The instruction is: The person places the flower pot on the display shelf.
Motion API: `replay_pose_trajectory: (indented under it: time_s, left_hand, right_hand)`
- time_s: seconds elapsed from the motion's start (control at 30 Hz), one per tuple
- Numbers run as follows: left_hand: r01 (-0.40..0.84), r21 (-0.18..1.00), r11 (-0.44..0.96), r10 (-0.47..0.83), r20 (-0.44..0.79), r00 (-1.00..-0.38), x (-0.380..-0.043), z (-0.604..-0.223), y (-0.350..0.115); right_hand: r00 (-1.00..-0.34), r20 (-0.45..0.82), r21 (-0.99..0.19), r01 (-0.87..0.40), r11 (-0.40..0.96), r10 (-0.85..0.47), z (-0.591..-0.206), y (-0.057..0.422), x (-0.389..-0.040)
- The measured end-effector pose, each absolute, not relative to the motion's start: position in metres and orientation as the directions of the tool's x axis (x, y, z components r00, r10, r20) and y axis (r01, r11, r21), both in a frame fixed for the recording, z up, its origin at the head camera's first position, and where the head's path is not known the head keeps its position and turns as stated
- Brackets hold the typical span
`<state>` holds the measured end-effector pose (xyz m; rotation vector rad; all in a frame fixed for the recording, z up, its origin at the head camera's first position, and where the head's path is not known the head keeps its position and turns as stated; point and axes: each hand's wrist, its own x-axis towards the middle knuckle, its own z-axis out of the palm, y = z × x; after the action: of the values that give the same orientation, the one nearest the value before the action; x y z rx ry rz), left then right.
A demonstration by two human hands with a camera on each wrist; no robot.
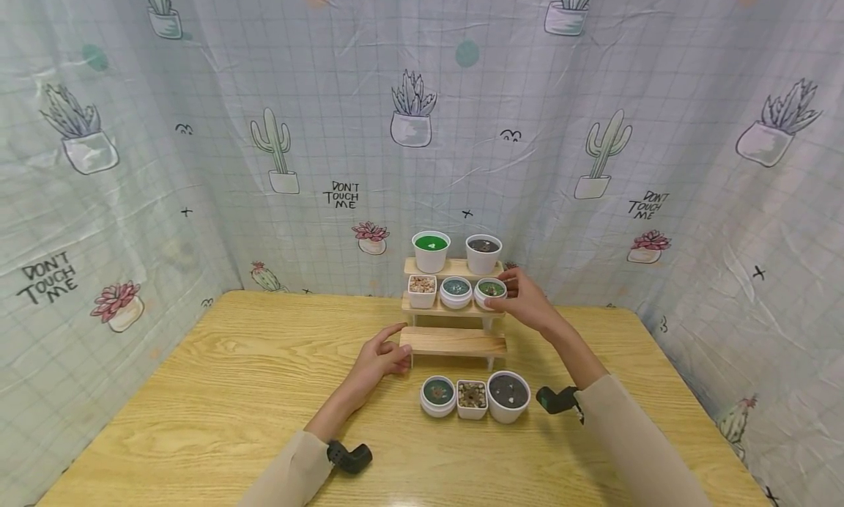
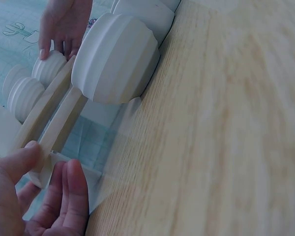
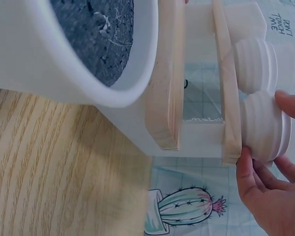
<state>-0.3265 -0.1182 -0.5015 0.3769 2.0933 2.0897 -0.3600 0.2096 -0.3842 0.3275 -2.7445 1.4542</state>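
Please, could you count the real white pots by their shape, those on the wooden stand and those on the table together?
Square pots: 2
Low round pots: 3
Tall round pots: 3
Total: 8

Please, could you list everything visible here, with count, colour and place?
Table: 1, yellowish wood, foreground
Three-step stand: 1, light wood, on table
Tall pots: 2, white, top step
Square pot: 1, white, middle step, left
Low round pots: 2, white, middle step, centre, right
Front pots: 3, white, on table
Printed curtain: 1, pale blue-grey, behind table
Wrist devices: 2, black, wrists
Sleeves: 2, beige, forearms
Left hand: 1, fingers at bottom step's left end
Right hand: 1, fingers round rightmost low pot
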Motion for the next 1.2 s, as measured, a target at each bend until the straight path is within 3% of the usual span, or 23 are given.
replay_pose_trajectory:
  time_s: [0.4,0.93,1.2]
  left_hand:
    - [0.071,0.997,-0.014,0.295,0.072,-0.953,-0.326,-0.502,-0.118]
    - [0.076,0.997,-0.003,0.295,0.074,-0.953,-0.328,-0.502,-0.118]
    - [0.076,0.997,-0.010,0.295,0.075,-0.953,-0.330,-0.503,-0.119]
  right_hand:
    - [-0.971,0.135,-0.822,-0.220,0.526,-0.197,-0.384,0.219,-0.347]
    - [-0.957,0.216,-0.781,-0.288,0.554,-0.192,-0.390,0.253,-0.287]
    - [-0.933,0.206,-0.859,-0.317,0.401,-0.296,-0.406,0.256,-0.272]
